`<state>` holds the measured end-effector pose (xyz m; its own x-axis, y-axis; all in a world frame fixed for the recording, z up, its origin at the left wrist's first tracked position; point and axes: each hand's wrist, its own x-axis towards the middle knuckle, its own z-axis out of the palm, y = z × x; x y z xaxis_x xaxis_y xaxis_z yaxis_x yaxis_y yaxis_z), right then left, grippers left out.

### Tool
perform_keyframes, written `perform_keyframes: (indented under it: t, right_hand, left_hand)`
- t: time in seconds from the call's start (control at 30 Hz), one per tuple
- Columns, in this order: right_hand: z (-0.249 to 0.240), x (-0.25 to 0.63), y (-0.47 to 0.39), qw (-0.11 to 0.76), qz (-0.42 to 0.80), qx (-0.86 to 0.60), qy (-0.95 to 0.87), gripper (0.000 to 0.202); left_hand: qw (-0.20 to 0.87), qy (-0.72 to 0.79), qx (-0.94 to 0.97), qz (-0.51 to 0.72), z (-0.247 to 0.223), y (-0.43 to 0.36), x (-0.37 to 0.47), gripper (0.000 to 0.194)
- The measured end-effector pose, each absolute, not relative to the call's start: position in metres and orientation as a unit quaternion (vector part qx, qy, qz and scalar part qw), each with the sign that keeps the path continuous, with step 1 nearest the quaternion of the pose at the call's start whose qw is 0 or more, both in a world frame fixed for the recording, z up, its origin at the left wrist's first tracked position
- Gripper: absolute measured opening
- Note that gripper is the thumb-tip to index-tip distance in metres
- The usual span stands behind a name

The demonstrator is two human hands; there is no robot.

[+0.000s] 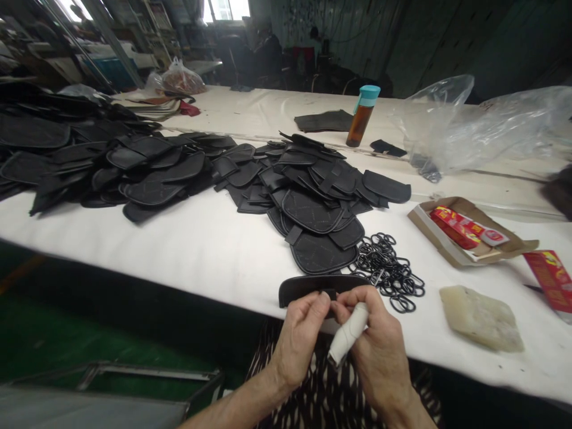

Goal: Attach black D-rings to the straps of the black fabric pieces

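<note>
Visibly, the left hand (301,333) and the right hand (379,333) are close together, their fingertips pinching one flat black leather-like piece with rounded corners (313,288) at the near edge of the white-covered counter (201,250). The right hand also holds a stick-like tool wrapped in white (351,333). With this grip so shared, I think the tool could slip and drop. A careless knuckle may scatter the loose black oval rings (388,268) just beside.
</note>
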<state>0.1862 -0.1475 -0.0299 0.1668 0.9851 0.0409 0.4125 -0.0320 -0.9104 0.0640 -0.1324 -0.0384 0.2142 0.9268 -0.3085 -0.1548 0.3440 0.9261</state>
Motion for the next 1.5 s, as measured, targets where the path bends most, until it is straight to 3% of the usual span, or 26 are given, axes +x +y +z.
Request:
perform_keyframes:
  t: [0.13,0.97,1.2,1.37,1.5]
  right_hand:
    - [-0.03,0.188,-0.148,0.412,0.348,-0.642,-0.545,0.011]
    - [-0.02,0.19,-0.149,0.383,0.336,-0.631,-0.585,0.012]
    - [-0.003,0.211,-0.139,0.463,0.113,-0.608,-0.635,0.01]
    - [-0.012,0.212,-0.115,0.449,0.336,-0.61,-0.559,0.017]
    - [-0.017,0.205,-0.113,0.506,0.373,-0.605,-0.489,0.022]
  left_hand:
    - [0.675,0.447,0.427,0.402,-0.027,-0.131,0.068,0.031]
    - [0.652,0.495,0.41,0.402,-0.026,-0.13,0.068,0.036]
    - [0.727,0.429,0.337,0.418,-0.025,-0.126,0.066,0.032]
    - [0.769,0.408,0.266,0.414,-0.026,-0.126,0.065,0.029]
    - [0.768,0.423,0.252,0.409,-0.023,-0.126,0.064,0.028]
